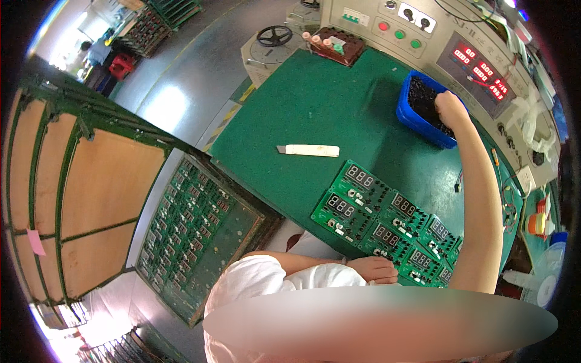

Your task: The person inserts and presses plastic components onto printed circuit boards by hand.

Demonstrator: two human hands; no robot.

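The person wears a loose white shirt [245, 284], its short left sleeve soft and creased around the upper arm. Both forearms [482, 187] are bare, and so are the left hand [372, 269] and right hand [451, 111]. Blurring hides much of the torso.

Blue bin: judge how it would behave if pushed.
The blue bin would probably slide rather than tip, being low and broad. Its glossy look suggests fairly stiff plastic. The small black pieces heaped inside may shift.
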